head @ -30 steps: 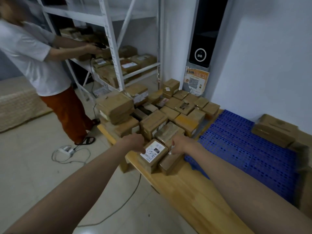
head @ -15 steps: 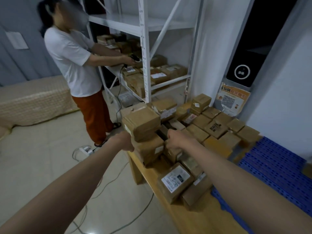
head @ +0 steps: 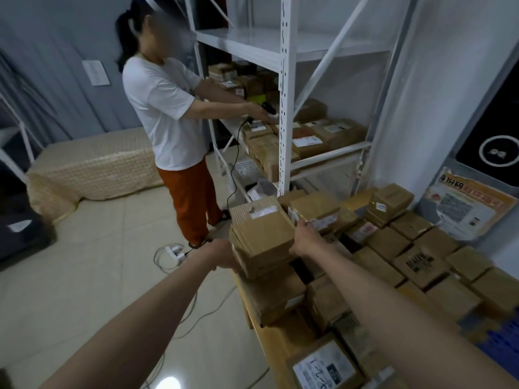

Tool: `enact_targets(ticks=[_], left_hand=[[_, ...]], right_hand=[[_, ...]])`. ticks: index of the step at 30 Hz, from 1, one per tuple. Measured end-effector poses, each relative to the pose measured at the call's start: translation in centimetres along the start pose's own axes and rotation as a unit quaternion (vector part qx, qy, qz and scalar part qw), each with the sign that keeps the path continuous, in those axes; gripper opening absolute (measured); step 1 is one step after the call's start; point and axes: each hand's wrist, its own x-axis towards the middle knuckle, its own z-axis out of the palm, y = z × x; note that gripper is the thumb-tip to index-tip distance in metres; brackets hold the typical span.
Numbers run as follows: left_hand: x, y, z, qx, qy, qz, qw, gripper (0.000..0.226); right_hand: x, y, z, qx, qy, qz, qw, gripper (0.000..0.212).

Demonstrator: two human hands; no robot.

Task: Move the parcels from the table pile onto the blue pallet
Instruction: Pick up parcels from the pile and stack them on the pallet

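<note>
A stack of flat brown parcels is at the left end of the table pile, over a larger box. My left hand grips its lower left side, fingers hidden beneath. My right hand holds its right side, fingers curled round the edge. Many more brown parcels cover the wooden table. Only a blurred corner of the blue pallet shows at the lower right.
A person in a white shirt stands close on the left, scanning parcels at a white metal shelf rack. A power strip and cables lie on the floor by the table. A covered mattress lies farther left.
My view has swung left and up, away from the pallet. Both hands left the labelled parcel at the table's front and took hold of the stack at the pile's left end.
</note>
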Motion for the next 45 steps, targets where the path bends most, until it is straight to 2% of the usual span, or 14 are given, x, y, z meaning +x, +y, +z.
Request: enact_targets(ticks=[5,12,21,24,27,28,34,38,40,42,45], left_hand=[[1.1,0.7,-0.1,-0.05,-0.038,-0.012,0.998,0.066],[0.3,1.3,-0.8,-0.104,-0.053,-0.017,0.993,0.072],[-5.0,2.2,-2.6,-0.078,-0.016,0.006,0.997,0.068],[-6.4,3.0,-2.0,-0.067,-0.007,0.023,0.997,0.057],[-7.5,4.5,-1.0,-0.047,0.009,0.059,0.997,0.026],[-8.0,5.2,-0.5,-0.039,0.01,0.07,0.997,0.023],[-10.8,11.2,3.5,0.003,-0.004,0.15,0.989,0.03],[-11.8,16.7,6.6,0.01,-0.031,0.212,0.977,0.035],[-12.2,19.4,7.9,0.013,-0.024,0.243,0.97,0.05],[-12.5,22.4,8.8,0.008,-0.016,0.279,0.96,0.053],[-12.9,27.4,10.1,0.036,-0.023,0.295,0.955,0.035]], right_hand=[[1.4,-0.4,0.6,0.028,-0.023,-0.003,0.999,0.089],[0.9,-1.0,0.2,0.061,-0.004,0.011,0.998,0.084],[-5.4,-1.3,-1.7,0.078,0.02,0.024,0.996,0.09],[-8.6,-0.1,-2.0,0.07,0.037,0.04,0.996,0.094],[-11.9,1.9,-2.3,0.043,0.048,0.066,0.996,0.083],[-13.1,2.7,-2.4,0.04,0.046,0.076,0.995,0.079],[-20.0,9.1,-1.9,0.053,0.047,0.127,0.989,0.061],[-23.8,14.5,-2.1,0.073,0.063,0.179,0.979,0.057],[-25.3,17.3,-2.4,0.084,0.08,0.197,0.973,0.058],[-26.7,20.1,-2.8,0.086,0.089,0.222,0.967,0.068],[-28.2,24.8,-3.0,0.099,0.098,0.256,0.957,0.077]])
